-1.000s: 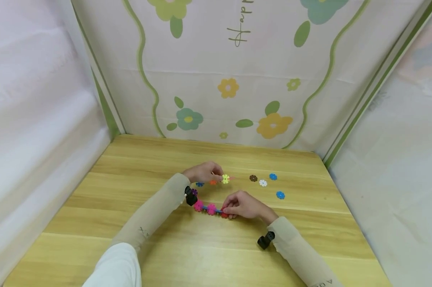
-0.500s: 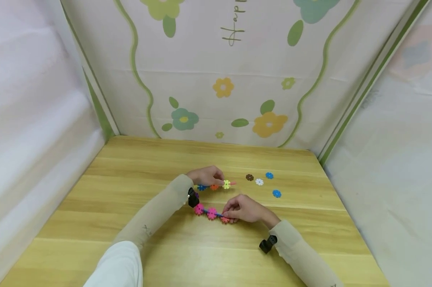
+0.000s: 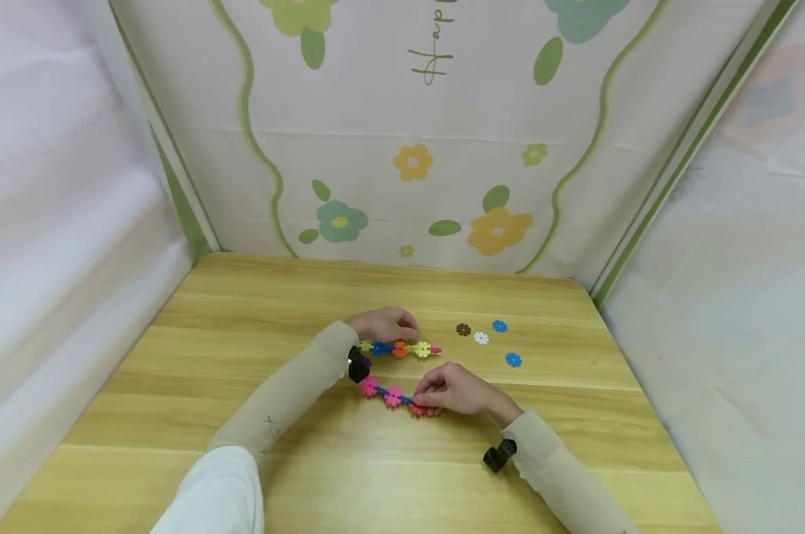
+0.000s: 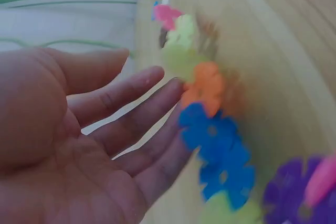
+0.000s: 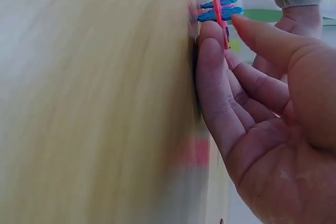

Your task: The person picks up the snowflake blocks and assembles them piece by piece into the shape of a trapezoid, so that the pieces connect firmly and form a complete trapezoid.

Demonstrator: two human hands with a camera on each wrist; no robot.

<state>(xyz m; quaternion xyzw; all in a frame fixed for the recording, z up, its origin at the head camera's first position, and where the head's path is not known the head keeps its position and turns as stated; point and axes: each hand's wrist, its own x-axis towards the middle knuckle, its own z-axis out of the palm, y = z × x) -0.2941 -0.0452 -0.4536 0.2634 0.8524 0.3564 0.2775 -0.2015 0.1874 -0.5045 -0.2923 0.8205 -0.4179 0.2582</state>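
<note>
A curved chain of interlocked flower-shaped plastic discs lies on the table. Its far arm runs through a blue disc [image 3: 378, 348], an orange disc [image 3: 400, 348] and a yellow disc [image 3: 423, 349], ending in pink. Along the near arm come pink discs [image 3: 393, 397] joined by blue ones, with a red disc [image 3: 416, 409] at the end. My right hand [image 3: 458, 389] pinches that red end between thumb and forefinger. Just behind the far arm is my left hand [image 3: 385, 324], its fingers loosely extended beside the orange and blue discs in the left wrist view. My left wrist partly hides the chain's bend.
To the right of the chain lie several loose discs: a brown disc [image 3: 464, 329], a white disc [image 3: 481, 338] and two blue discs [image 3: 513, 360]. A floral fabric wall [image 3: 375, 185] rises at the table's back edge, with white fabric on both sides.
My left hand has let go of the yellow disc and drawn slightly back from it; the far arm now lies in front of the fingers. My right hand keeps its pinch on the red end.
</note>
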